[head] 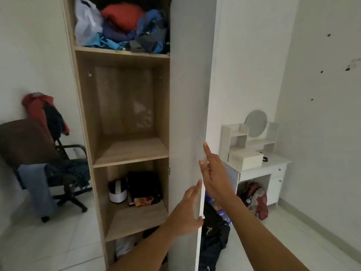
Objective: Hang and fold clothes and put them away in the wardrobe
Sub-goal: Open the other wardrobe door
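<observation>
Left hand (185,212): fingers straight and together, flat on the wardrobe door (188,94) near its edge, at 6 o'clock.
Right hand (214,173): fingers straight, slightly apart, tips touching the same edge.
Clothes (125,28): heaped on the top shelf (121,53), at 12 o'clock.
Chair (29,145): at 9 o'clock, draped with more garments.

Left hand (186,211): bare forearm reaches forward and up, fingers straight and together, thumb spread to the right.
Right hand (214,174): higher, just beside the left, fingers extended, index pointing up.
</observation>
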`<state>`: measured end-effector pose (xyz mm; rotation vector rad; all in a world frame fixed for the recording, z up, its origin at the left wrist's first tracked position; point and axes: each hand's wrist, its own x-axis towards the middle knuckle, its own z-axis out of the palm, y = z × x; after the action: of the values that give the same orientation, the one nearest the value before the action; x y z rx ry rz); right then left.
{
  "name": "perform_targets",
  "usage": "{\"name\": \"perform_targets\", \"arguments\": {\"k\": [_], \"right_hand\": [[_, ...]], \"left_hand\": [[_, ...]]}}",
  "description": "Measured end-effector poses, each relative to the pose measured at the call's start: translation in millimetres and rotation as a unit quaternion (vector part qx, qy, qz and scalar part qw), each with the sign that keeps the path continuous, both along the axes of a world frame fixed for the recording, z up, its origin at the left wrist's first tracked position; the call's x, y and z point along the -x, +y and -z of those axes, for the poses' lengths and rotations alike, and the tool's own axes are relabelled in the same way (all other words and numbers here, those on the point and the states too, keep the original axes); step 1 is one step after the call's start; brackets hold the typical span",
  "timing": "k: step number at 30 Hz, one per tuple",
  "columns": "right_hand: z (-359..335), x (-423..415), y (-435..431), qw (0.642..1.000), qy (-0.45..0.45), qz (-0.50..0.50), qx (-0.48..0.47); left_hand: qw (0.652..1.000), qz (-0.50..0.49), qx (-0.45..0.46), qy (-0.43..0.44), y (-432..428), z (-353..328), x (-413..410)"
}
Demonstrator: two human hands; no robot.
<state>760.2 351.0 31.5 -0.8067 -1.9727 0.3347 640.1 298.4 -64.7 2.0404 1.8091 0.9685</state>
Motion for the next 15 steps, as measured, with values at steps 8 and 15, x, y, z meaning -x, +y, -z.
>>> {"name": "perform_targets", "arguments": {"k": [8, 15], "right_hand": [[1, -73, 78, 0.998, 0.053, -0.005, 0.039], [4, -105, 124, 0.998, 0.032, -0.029, 0.039]], "left_hand": [[0.999, 0.025, 0.041, -0.003, 78, -7, -65], [0.999, -0.009, 0.049, -0.01, 115, -11, -96]]}}
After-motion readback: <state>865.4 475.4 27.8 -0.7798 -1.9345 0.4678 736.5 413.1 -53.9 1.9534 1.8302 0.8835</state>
